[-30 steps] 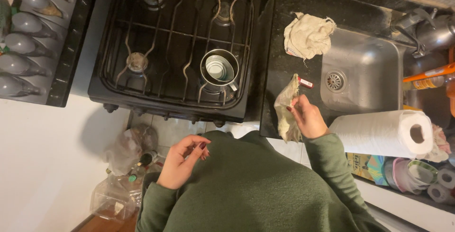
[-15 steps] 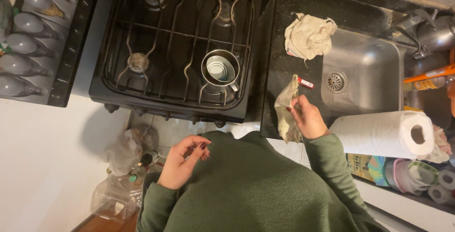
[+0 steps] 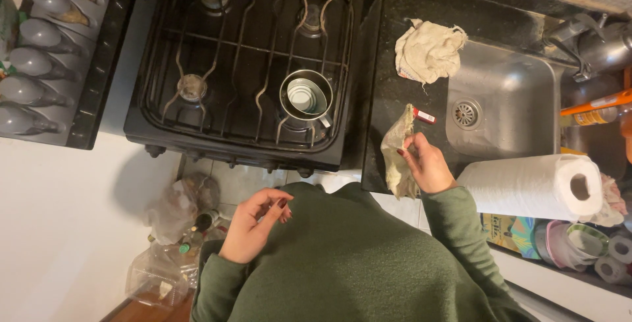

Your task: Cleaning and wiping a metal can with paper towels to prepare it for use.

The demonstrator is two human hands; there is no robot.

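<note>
My right hand (image 3: pixel 428 164) grips a crumpled beige cloth (image 3: pixel 397 157) over the black countertop (image 3: pixel 388 52), right beside the steel sink (image 3: pixel 510 98). A small red lighter (image 3: pixel 424 116) lies on the counter just past the cloth. My left hand (image 3: pixel 253 223) hovers in front of my green sweater with fingers loosely curled, holding nothing. A steel pot (image 3: pixel 307 97) sits on the front right burner of the black gas stove (image 3: pixel 243 58).
A second rag (image 3: pixel 428 51) lies at the sink's far left corner, near the faucet (image 3: pixel 573 39). A paper towel roll (image 3: pixel 536 187) stands to my right above stacked bowls. Plastic bags and bottles (image 3: pixel 174 230) crowd the floor below the stove. Bottles (image 3: pixel 39 65) fill a rack at left.
</note>
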